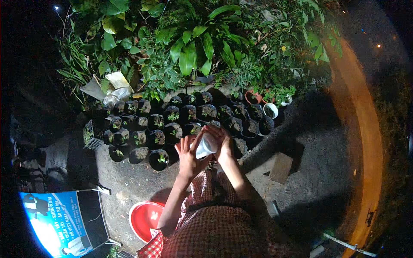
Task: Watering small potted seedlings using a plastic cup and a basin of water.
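Observation:
Between both my hands I hold a translucent plastic cup (205, 147), tilted. My left hand (188, 156) has its fingers spread along the cup's left side. My right hand (223, 142) wraps round the cup's right and far side. What the cup contains cannot be made out. Beyond and below my hands stand rows of black nursery grow bags (157, 138) filled with soil, many with small green seedlings. The nearest bag on the left, a black grow bag (158, 160), has a bright green seedling.
A red plastic basin (145, 219) sits on the ground left of my body. A flat board (280, 167) lies to the right. Dense leafy plants (193, 45) border the far side, with a white pot (270, 110) nearby. A lit blue sign (55, 219) bearing writing stands at lower left.

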`<act>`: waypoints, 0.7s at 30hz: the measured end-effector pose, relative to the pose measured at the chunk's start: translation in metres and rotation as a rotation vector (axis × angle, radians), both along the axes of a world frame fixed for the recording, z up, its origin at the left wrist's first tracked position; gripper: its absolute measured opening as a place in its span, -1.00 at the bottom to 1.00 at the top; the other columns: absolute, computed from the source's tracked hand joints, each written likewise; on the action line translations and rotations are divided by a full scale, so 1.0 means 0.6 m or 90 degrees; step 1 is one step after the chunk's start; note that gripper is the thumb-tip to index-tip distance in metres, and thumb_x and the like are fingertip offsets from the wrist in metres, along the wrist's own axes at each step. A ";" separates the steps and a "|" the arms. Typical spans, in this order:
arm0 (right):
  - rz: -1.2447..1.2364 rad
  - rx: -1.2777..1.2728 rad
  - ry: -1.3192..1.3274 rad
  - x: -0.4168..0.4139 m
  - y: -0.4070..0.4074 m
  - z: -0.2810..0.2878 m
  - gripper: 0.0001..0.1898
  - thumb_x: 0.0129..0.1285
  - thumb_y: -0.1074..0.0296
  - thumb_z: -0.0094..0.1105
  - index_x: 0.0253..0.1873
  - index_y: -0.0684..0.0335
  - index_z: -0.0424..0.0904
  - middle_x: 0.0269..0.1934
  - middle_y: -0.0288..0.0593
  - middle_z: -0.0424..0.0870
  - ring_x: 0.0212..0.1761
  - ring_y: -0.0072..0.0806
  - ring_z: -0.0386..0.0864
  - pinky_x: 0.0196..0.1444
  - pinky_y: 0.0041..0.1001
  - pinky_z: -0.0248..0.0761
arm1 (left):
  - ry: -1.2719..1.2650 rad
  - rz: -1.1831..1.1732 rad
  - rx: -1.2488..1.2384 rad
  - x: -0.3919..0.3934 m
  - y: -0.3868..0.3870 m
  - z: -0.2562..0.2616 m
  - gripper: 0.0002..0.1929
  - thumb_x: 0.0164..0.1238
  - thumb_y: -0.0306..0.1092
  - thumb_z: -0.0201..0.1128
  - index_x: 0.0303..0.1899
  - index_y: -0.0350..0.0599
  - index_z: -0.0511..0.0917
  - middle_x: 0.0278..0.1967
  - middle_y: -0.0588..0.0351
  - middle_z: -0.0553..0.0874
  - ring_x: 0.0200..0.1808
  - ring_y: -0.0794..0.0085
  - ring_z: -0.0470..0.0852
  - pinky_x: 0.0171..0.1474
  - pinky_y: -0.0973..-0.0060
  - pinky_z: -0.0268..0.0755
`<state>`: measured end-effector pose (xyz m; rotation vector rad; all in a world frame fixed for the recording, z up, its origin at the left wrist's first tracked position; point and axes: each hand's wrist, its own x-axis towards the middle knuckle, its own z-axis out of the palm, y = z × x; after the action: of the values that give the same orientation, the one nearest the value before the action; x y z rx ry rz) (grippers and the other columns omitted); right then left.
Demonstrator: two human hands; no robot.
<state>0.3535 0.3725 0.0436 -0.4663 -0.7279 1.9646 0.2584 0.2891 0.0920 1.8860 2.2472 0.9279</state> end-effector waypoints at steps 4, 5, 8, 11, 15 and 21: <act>0.003 -0.184 -0.034 -0.005 0.017 -0.004 -0.48 0.31 0.04 -0.37 0.07 0.38 0.40 0.01 -0.06 0.50 0.07 -0.35 0.42 0.13 -0.38 0.26 | 0.023 -0.034 -0.008 -0.010 0.012 0.004 -0.14 -0.34 -0.17 0.39 0.21 0.15 0.27 -0.17 -0.05 0.41 -0.08 0.12 0.34 0.01 0.18 0.09; -0.002 -0.183 -0.047 -0.011 0.018 -0.008 -0.47 0.31 0.03 -0.37 0.05 0.40 0.40 -0.01 -0.05 0.51 0.04 -0.32 0.45 0.13 -0.36 0.27 | 0.072 -0.028 0.007 -0.011 0.016 0.002 -0.14 -0.35 -0.15 0.37 0.22 0.18 0.26 -0.19 -0.07 0.39 -0.09 0.12 0.34 -0.05 0.19 0.11; -0.009 -0.161 -0.041 -0.015 0.019 -0.026 -0.47 0.31 0.04 -0.38 0.05 0.39 0.42 0.00 -0.07 0.51 0.02 -0.32 0.46 0.12 -0.36 0.26 | 0.063 -0.043 0.001 -0.019 0.028 0.000 -0.16 -0.31 -0.16 0.37 0.22 0.18 0.25 -0.18 -0.05 0.40 -0.10 0.15 0.34 -0.04 0.19 0.10; -0.019 -0.177 -0.030 -0.010 0.026 -0.014 -0.50 0.31 0.08 -0.38 0.06 0.35 0.43 0.02 -0.11 0.50 0.02 -0.34 0.44 0.13 -0.38 0.24 | 0.040 -0.063 0.007 -0.017 0.043 -0.007 -0.17 -0.27 -0.21 0.36 0.23 0.19 0.24 -0.16 -0.03 0.41 -0.09 0.13 0.35 -0.01 0.17 0.12; -0.022 -0.154 0.013 0.010 0.054 -0.026 -0.49 0.30 0.05 -0.37 0.00 0.37 0.46 -0.06 -0.08 0.55 -0.05 -0.34 0.50 0.05 -0.37 0.32 | -0.101 -0.116 0.006 0.003 0.071 -0.014 -0.17 -0.26 -0.32 0.36 0.23 0.19 0.23 -0.17 -0.01 0.42 -0.08 0.11 0.37 0.03 0.22 0.19; -0.034 -0.243 -0.057 0.051 0.113 -0.058 -0.54 0.32 0.10 -0.36 0.03 0.35 0.41 -0.05 -0.12 0.54 -0.06 -0.38 0.49 0.00 -0.39 0.34 | -0.107 -0.087 0.013 0.062 0.125 -0.007 -0.20 -0.28 -0.40 0.39 0.19 0.17 0.31 -0.12 -0.05 0.47 -0.13 0.10 0.50 -0.07 0.30 0.41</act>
<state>0.3839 0.4403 0.0090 -0.7970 -0.3876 2.0468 0.2953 0.3639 0.0881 1.8651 1.9943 1.0480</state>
